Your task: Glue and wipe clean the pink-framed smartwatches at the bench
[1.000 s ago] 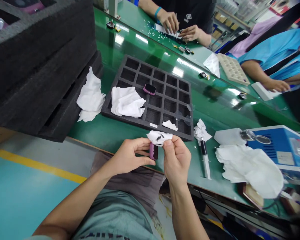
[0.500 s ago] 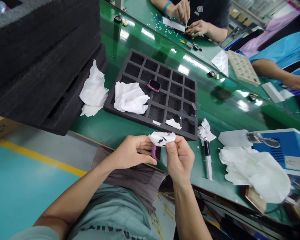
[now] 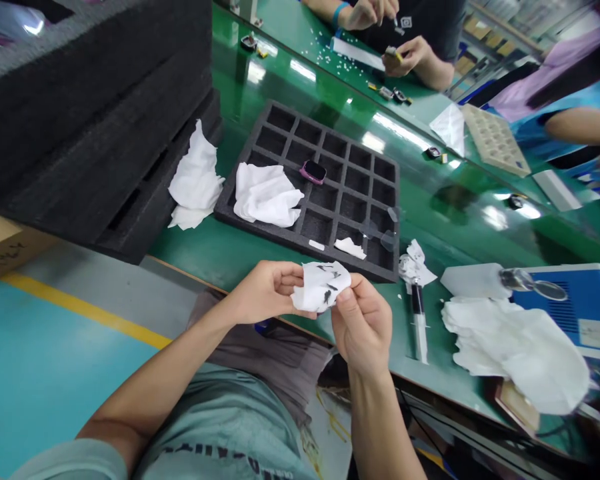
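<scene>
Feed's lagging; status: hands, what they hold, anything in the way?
Left hand, right hand: both shut on stained wipe. Foam tray just beyond. Nothing blocks.

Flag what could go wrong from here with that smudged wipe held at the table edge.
1. The wipe, pinched by the left hand and right hand, carries dark smudges; they could transfer to fingers or whatever it touches next.
2. Both hands hang off the near edge of the green table, over the lap, so anything slipping from the grip would probably fall to the floor.
3. The syringe lies close beside the right hand and might get knocked.
</scene>
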Demonstrator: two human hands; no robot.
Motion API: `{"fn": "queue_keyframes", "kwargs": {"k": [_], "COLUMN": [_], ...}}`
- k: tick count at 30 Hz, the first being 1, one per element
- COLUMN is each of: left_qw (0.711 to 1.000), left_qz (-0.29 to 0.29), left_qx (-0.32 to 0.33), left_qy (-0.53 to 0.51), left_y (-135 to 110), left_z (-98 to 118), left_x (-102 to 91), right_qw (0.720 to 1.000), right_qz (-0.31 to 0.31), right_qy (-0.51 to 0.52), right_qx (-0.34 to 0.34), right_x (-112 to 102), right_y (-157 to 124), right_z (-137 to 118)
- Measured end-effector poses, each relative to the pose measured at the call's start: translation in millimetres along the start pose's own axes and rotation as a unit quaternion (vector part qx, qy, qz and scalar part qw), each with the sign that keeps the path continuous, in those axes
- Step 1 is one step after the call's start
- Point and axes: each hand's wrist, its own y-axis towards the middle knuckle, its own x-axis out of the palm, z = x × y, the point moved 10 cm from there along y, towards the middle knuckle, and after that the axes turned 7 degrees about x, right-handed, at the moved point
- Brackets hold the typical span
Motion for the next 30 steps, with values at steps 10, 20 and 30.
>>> {"fn": "queue_keyframes", "kwargs": {"k": [10,20,30], "left_qw": [0.999,0.990,0.986], "left_qz": [0.045,0.084,0.078], "left_qx": [0.000,0.087,0.107], "left_qy": [-0.025,0.077,0.105], "left_y": [-1.3,10.8,13.8], "left_z": [4.0,30.0,31.8], "left_x": [-19.2,-30.3,-25.1], "right_qw": [0.988,0.954,0.879], "right_qz": [0.117,0.285,0.359], "right_qy": [0.099,0.073,-0.229], "right_qx": [0.014,0.053,0.215], "right_x": [-42.3,-159.8,-223.4], "right_y": [1.8,-38.4,-79.3], "right_z": [-23.1,-50.5,13.9]}}
